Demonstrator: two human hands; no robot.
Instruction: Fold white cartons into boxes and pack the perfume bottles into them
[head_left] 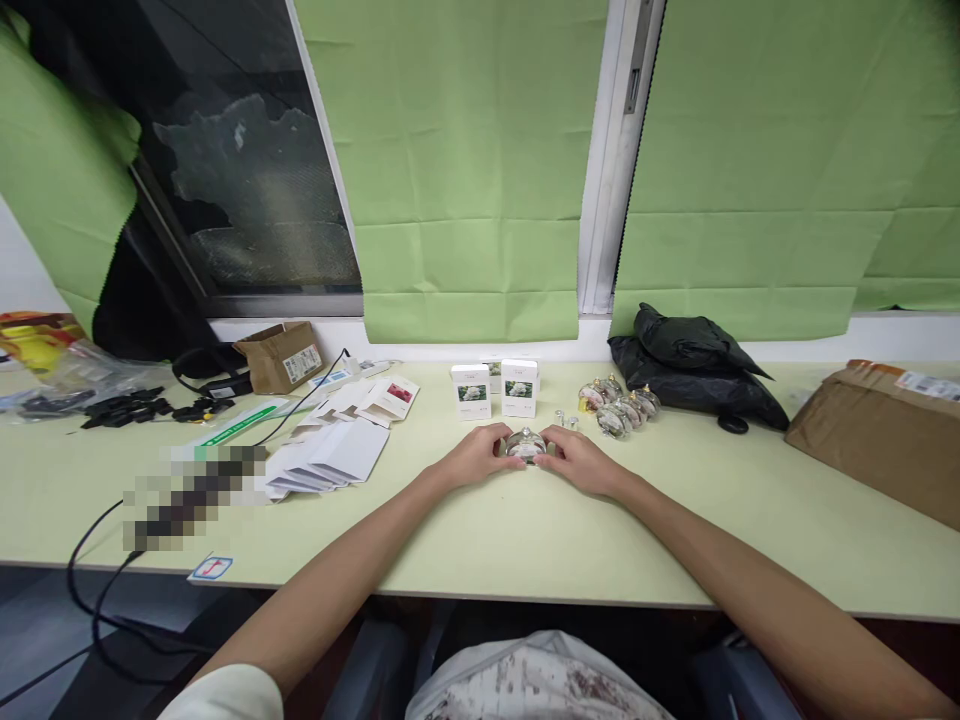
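Note:
A small rounded glass perfume bottle (526,447) with a pale label stands on the table between my two hands. My left hand (481,453) grips its left side, fingers curled behind and thumb in front. On the right side, my right hand (576,457) holds it the same way. Just behind are two white printed boxes (519,390) standing upright, with part of another showing between them. A few small clear caps (568,421) lie beyond my right hand. Farther right, several similar bottles (616,407) sit in a cluster.
Folded white cartons (337,452) lie in a pile at the left. Behind them are an open brown box (282,358) and black cables. To the right are black plastic bags (690,370) and a large cardboard box (881,435). Green curtains (472,180) hang at the back.

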